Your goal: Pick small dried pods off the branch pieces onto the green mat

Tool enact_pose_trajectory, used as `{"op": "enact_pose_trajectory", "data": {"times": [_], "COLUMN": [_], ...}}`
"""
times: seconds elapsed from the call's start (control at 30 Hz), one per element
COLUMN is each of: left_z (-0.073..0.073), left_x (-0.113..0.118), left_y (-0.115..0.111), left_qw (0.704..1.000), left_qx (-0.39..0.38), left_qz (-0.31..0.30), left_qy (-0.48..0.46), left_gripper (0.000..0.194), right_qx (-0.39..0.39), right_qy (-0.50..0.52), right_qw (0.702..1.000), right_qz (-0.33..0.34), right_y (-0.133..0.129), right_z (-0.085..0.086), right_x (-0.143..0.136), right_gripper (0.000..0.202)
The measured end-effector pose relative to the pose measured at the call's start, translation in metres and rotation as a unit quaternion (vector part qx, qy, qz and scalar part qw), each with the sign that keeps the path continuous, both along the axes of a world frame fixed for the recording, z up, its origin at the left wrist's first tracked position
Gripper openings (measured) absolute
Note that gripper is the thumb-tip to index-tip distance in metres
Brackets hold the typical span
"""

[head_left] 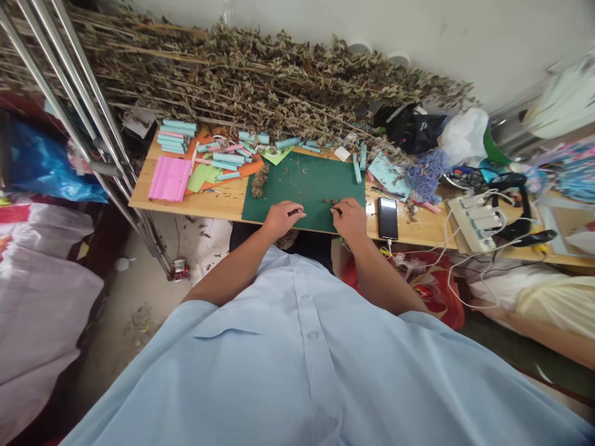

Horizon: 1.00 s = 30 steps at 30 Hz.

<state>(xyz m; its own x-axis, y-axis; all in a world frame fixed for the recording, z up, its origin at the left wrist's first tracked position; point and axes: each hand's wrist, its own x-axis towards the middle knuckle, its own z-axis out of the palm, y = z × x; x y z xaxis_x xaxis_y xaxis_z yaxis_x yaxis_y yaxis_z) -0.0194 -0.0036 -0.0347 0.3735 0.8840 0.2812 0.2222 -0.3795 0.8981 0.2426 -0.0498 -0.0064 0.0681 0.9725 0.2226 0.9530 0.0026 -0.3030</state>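
Both hands are over the near half of a green cutting mat [316, 179]. My left hand [282, 218] is closed in a pinch, with a small dark thing showing at its fingertips, too small to name. My right hand [351, 218] is curled closed, a dark bit showing by its thumb; what it grips I cannot make out. Just beyond the right fingers lie small crumbs of dried plant [331, 201]. A brown clump of dried plant matter [260, 181] rests on the mat's left edge, apart from the left hand.
Dried leafy stalks [260, 80] fill the table's back. Rolled blue paper tubes [176, 136] and a pink folded sheet [170, 178] lie left. To the right are a phone [387, 218], purple strands [426, 172] and a power strip [474, 220] with cables. Metal poles [100, 124] stand left.
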Motion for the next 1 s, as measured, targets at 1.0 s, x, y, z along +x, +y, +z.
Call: {"op": "enact_pose_trajectory", "data": {"times": [1.0], "left_z": [-0.004], "left_x": [0.006], "left_y": [-0.002], "left_qw": [0.99], "left_qx": [-0.04], "left_qz": [0.131], "left_qy": [-0.038], "left_gripper": [0.011], "right_qx": [-0.072], "right_qy": [0.081], "right_qw": [0.991], "right_qz": [0.081], "right_y": [-0.007], "right_z": [0.012], "right_x": [-0.081], "right_gripper": [0.021]}}
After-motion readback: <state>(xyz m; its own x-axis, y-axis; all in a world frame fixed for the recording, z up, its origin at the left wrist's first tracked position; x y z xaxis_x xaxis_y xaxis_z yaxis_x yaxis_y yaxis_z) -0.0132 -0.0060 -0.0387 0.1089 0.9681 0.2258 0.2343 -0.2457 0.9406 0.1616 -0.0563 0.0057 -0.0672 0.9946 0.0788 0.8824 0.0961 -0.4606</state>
